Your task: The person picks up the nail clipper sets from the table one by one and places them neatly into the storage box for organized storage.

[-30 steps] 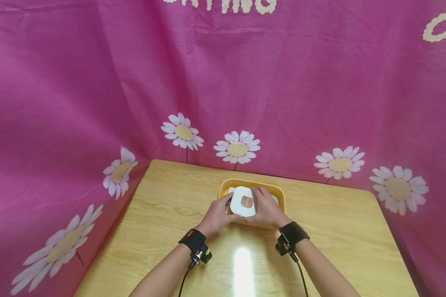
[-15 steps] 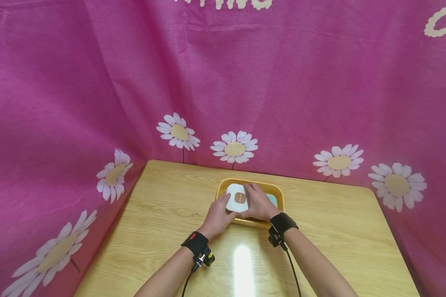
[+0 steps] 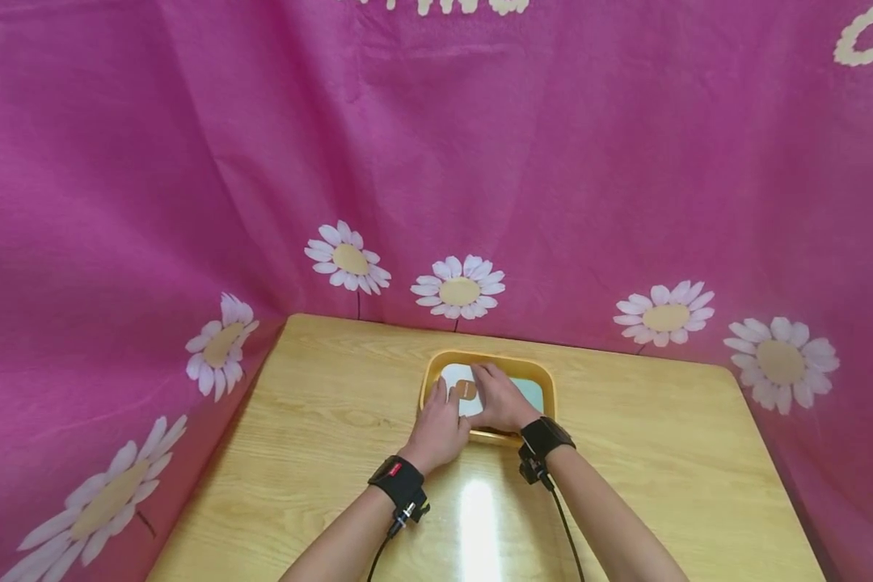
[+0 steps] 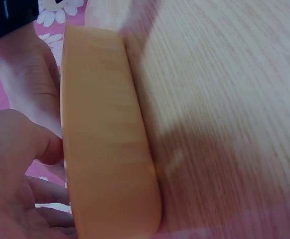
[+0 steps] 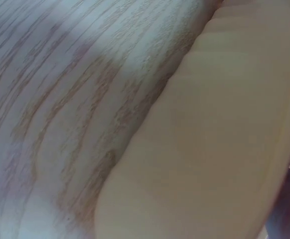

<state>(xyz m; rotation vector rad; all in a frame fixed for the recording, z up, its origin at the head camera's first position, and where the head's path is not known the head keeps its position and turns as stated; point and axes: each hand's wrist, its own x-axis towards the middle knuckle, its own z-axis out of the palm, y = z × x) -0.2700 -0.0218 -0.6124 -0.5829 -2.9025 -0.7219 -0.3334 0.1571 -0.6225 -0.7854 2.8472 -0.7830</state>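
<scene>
A white box-like item with rounded corners and a brown square label [image 3: 453, 374] lies inside a yellow basket [image 3: 554, 394]. My right hand [image 3: 508, 404] holds its right side, with the fingers toward the far edge and the thumb at the near edge. Extended fingers of my left hand [image 3: 440, 428] rest over its left part. A flat mint-green item [image 3: 529, 391] lies in the basket's right half. In the left wrist view, the left hand [image 4: 10, 149] reaches over the basket's rim. The basket's wall [image 5: 210, 124] hides most of the right hand in the right wrist view.
The basket stands on a light wooden table [image 3: 335, 388], near its back edge. Pink cloth [image 3: 575, 162] printed with daisies hangs behind and at the sides. Black straps with cameras and cables are on both wrists.
The white item has gone from tilted above the basket to lying lower in its left part. My left hand has shifted from gripping its side to resting on top; more mint-green shows.
</scene>
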